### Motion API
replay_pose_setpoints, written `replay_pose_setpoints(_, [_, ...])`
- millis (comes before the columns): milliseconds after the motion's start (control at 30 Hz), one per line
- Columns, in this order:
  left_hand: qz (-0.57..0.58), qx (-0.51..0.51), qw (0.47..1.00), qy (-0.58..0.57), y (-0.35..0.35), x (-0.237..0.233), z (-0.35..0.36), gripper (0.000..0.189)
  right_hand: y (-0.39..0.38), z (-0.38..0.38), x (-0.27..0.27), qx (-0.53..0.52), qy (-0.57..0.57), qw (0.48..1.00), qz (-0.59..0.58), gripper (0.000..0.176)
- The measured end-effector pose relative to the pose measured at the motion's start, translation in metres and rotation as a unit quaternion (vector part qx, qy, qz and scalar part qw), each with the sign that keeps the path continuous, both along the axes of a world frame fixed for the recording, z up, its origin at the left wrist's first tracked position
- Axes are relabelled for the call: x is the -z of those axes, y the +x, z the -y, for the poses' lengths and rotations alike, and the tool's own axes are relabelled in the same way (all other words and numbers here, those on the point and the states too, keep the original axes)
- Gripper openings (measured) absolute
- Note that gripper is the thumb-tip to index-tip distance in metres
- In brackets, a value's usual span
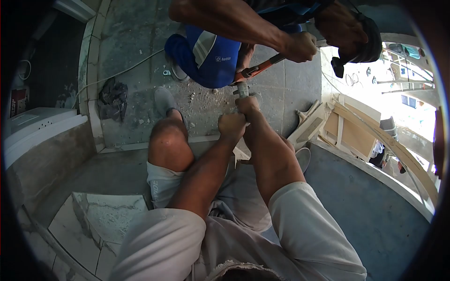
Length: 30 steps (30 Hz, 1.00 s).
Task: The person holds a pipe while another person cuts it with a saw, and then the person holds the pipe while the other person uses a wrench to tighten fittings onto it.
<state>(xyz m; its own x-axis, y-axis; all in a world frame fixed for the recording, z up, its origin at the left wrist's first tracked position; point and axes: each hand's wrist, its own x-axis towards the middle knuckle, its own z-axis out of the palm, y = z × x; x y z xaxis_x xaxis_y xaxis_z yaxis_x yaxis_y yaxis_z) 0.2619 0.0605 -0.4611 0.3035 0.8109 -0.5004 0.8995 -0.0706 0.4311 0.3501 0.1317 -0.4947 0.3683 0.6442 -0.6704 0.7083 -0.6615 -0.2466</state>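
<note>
My right hand [247,104] is closed around the lower end of a grey metal pipe-like piece [242,88]. Just below and to the left, my left hand [232,125] is a fist pressed against my right; what it grips is hidden. A co-worker's orange pipe wrench [255,69] has its jaw at the top of the grey piece. One hand of the co-worker [301,48] grips the wrench handle, and the other is partly hidden near the wrench head.
Rubble bits [201,100] litter the tiled floor, and a dark broken lump [113,99] lies left. A pale cable [122,70] crosses the floor. Wood and board scraps [351,122] are piled right. A marble-look tile [108,218] is at lower left.
</note>
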Motion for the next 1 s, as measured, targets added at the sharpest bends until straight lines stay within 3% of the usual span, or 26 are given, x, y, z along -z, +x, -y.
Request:
replay_pose_setpoints(233, [0.004, -0.017, 0.998, 0.066, 0.004, 0.015, 0.011, 0.016, 0.003, 0.004, 0.002, 0.001, -0.026, 1.0, 0.016, 0.041])
replay_pose_setpoints(367, [0.004, -0.019, 0.999, 0.049, 0.004, 0.01, 0.011, 0.016, 0.003, 0.005, -0.001, 0.042, -0.033, 0.999, -0.008, 0.041])
replay_pose_setpoints(567, [-0.012, -0.006, 1.0, 0.01, 0.001, -0.002, 0.004, 0.015, 0.0, 0.01, -0.009, 0.006, 0.01, 1.0, -0.014, 0.032])
replay_pose_setpoints(633, [0.07, -0.032, 0.997, 0.012, 0.028, 0.009, -0.005, 0.021, 0.0, 0.009, -0.003, -0.07, 0.007, 0.996, 0.057, 0.028])
replay_pose_setpoints(700, [0.095, -0.083, 0.992, -0.031, 0.001, 0.031, 0.027, 0.03, -0.028, 0.011, -0.078, -0.049, 0.006, 0.996, 0.072, 0.027])
replay_pose_setpoints(767, [0.132, -0.104, 0.986, -0.012, 0.016, 0.031, 0.013, 0.035, -0.019, 0.007, -0.095, -0.039, 0.037, 0.992, 0.11, 0.027])
replay_pose_setpoints(867, [0.19, -0.142, 0.971, -0.01, 0.02, 0.028, 0.021, 0.041, -0.026, 0.02, -0.095, -0.05, 0.068, 0.987, 0.134, 0.028])
replay_pose_setpoints(1000, [0.192, -0.112, 0.974, -0.036, 0.01, 0.027, 0.015, 0.04, -0.026, 0.018, -0.076, -0.055, 0.112, 0.982, 0.145, 0.03])
